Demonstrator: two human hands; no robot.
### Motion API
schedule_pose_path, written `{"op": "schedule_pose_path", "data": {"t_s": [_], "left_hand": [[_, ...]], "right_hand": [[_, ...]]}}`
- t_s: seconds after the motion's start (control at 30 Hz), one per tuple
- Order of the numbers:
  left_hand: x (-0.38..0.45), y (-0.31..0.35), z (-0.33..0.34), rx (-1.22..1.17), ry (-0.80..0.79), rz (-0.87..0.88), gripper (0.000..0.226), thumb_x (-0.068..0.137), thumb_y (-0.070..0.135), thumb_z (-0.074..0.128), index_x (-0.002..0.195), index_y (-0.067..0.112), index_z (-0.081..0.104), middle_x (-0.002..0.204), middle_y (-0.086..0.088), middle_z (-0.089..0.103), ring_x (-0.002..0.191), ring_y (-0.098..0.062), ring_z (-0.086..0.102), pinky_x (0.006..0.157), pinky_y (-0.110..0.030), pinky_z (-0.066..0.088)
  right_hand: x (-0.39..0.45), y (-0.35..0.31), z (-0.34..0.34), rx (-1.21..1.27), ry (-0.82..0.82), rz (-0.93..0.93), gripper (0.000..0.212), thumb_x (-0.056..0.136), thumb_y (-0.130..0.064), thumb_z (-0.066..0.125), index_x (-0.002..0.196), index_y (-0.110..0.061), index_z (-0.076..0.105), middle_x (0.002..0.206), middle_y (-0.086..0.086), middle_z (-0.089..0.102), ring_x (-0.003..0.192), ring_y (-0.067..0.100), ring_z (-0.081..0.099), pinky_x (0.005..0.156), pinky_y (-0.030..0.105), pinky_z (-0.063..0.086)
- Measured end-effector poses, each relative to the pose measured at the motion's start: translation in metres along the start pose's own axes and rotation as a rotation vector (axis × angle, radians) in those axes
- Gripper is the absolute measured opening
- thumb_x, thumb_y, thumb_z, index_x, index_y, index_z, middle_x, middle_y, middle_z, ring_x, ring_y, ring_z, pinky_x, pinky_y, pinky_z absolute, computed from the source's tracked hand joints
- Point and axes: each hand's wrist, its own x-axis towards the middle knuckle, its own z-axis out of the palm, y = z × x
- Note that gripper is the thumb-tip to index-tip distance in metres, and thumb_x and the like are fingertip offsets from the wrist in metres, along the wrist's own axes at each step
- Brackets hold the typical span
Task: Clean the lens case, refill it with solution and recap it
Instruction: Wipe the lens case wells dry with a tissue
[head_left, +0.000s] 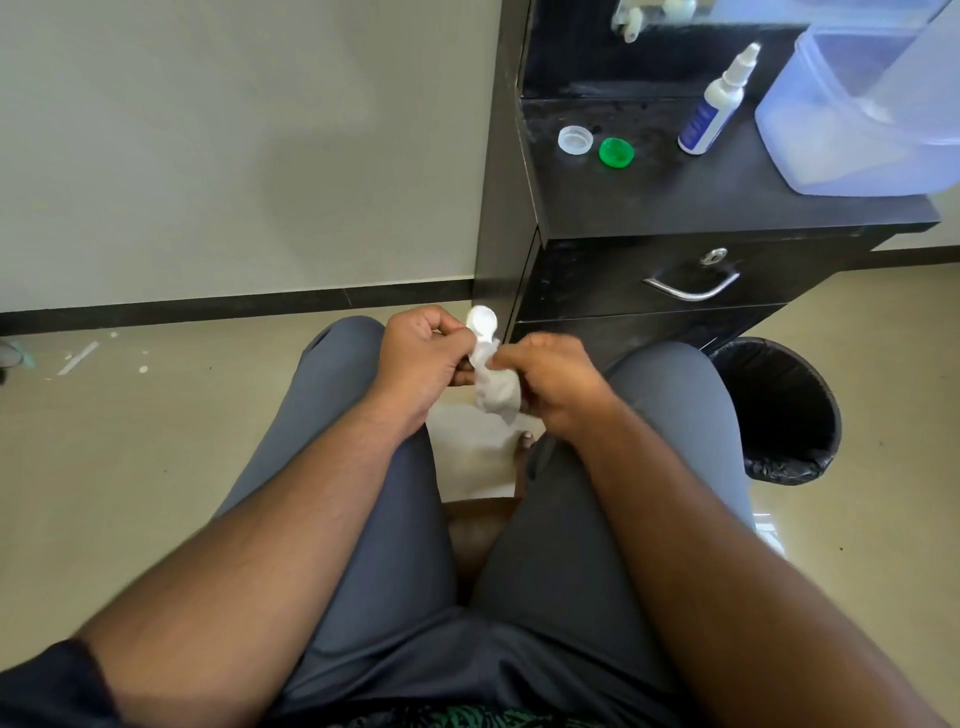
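While both hands work above my knees, I hold the white lens case (482, 321) in the curled fingers of my left hand (422, 358).

My right hand (549, 382) pinches a crumpled white tissue (496, 387) against the case; its lower well is hidden under the tissue. Up beyond that hand, a clear cap (575, 140), a green cap (616, 152) and the solution bottle (717, 104) sit on the black cabinet (727, 202).

Wall (234, 145): pale grey, dark skirting, ahead-left of hands.
Floor (104, 467): glossy beige.
Table (727, 197): black, drawer below, ahead-right.
Bin (779, 410): black-lined, right.
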Motion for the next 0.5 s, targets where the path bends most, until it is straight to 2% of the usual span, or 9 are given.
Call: {"op": "schedule_pose_path", "data": {"t_s": [0.03, 0.07, 0.13, 0.17, 0.2, 0.3, 0.37, 0.43, 0.5], "left_hand": [[0.002, 0.001, -0.002, -0.038, 0.033, 0.0, 0.015, 0.084, -0.007, 0.061, 0.073, 0.002, 0.058, 0.06, -0.007, 0.065, 0.046, -0.014, 0.064, 0.043, -0.022, 0.05], [0.005, 0.003, -0.005, -0.08, 0.053, -0.008, 0.012, 0.085, -0.005, 0.061, 0.077, 0.001, 0.057, 0.066, -0.011, 0.066, 0.048, -0.017, 0.066, 0.044, -0.023, 0.052], [0.011, 0.004, -0.011, -0.129, 0.051, -0.035, 0.008, 0.086, -0.003, 0.062, 0.081, 0.001, 0.057, 0.076, -0.019, 0.066, 0.053, -0.025, 0.069, 0.046, -0.026, 0.055], [0.012, 0.004, -0.013, -0.132, 0.033, -0.053, 0.008, 0.086, -0.003, 0.063, 0.082, 0.001, 0.056, 0.078, -0.02, 0.066, 0.057, -0.029, 0.07, 0.046, -0.027, 0.056], [0.012, 0.004, -0.014, -0.127, 0.006, -0.069, 0.009, 0.086, -0.002, 0.063, 0.081, 0.001, 0.056, 0.078, -0.02, 0.067, 0.06, -0.032, 0.071, 0.046, -0.028, 0.056], [0.01, 0.003, -0.011, -0.104, -0.06, -0.097, 0.014, 0.087, -0.001, 0.061, 0.075, 0.004, 0.056, 0.07, -0.017, 0.066, 0.062, -0.035, 0.07, 0.047, -0.029, 0.056], [0.009, 0.002, -0.009, -0.09, -0.08, -0.104, 0.016, 0.088, -0.001, 0.061, 0.074, 0.005, 0.056, 0.061, -0.013, 0.066, 0.056, -0.03, 0.069, 0.047, -0.03, 0.057], [0.009, 0.0, -0.008, -0.067, -0.103, -0.109, 0.015, 0.089, -0.001, 0.06, 0.075, 0.005, 0.056, 0.057, -0.01, 0.066, 0.051, -0.025, 0.067, 0.047, -0.03, 0.058], [0.008, 0.0, -0.009, -0.054, -0.124, -0.115, 0.015, 0.089, -0.001, 0.059, 0.075, 0.005, 0.056, 0.056, -0.009, 0.067, 0.051, -0.024, 0.066, 0.048, -0.03, 0.059]], "right_hand": [[-0.001, -0.002, -0.007, 0.229, -0.147, 0.131, 0.013, 0.081, -0.007, 0.066, 0.093, -0.003, 0.066, 0.087, 0.013, 0.071, 0.077, 0.023, 0.069, 0.072, 0.04, 0.059], [0.0, -0.004, -0.013, 0.396, -0.219, 0.162, 0.016, 0.083, -0.006, 0.064, 0.098, -0.002, 0.065, 0.086, 0.013, 0.071, 0.076, 0.024, 0.069, 0.072, 0.04, 0.058], [0.003, -0.006, -0.02, 0.56, -0.209, 0.073, 0.009, 0.084, -0.007, 0.062, 0.093, -0.005, 0.065, 0.079, 0.012, 0.068, 0.074, 0.024, 0.066, 0.073, 0.04, 0.056], [0.006, -0.007, -0.022, 0.581, -0.165, 0.006, 0.004, 0.085, -0.007, 0.062, 0.085, -0.008, 0.065, 0.077, 0.011, 0.065, 0.074, 0.023, 0.064, 0.072, 0.04, 0.055], [0.006, -0.009, -0.023, 0.561, -0.109, -0.066, 0.008, 0.085, -0.006, 0.062, 0.078, -0.01, 0.066, 0.077, 0.01, 0.064, 0.074, 0.023, 0.062, 0.071, 0.039, 0.054], [0.005, -0.011, -0.023, 0.176, 0.044, -0.332, 0.015, 0.081, -0.007, 0.068, 0.07, -0.016, 0.067, 0.076, 0.007, 0.064, 0.075, 0.022, 0.062, 0.068, 0.036, 0.054], [0.003, -0.008, -0.017, -0.157, 0.114, -0.527, 0.007, 0.08, -0.009, 0.071, 0.078, -0.014, 0.067, 0.077, 0.001, 0.066, 0.073, 0.014, 0.063, 0.069, 0.026, 0.055], [-0.002, -0.004, -0.008, -0.361, 0.141, -0.707, 0.005, 0.081, -0.01, 0.07, 0.084, -0.013, 0.068, 0.082, -0.004, 0.065, 0.075, 0.006, 0.061, 0.069, 0.017, 0.052], [-0.003, -0.001, -0.003, -0.552, 0.147, -0.886, 0.005, 0.083, -0.009, 0.069, 0.087, -0.01, 0.071, 0.086, -0.002, 0.064, 0.077, 0.006, 0.058, 0.068, 0.016, 0.05]]}}
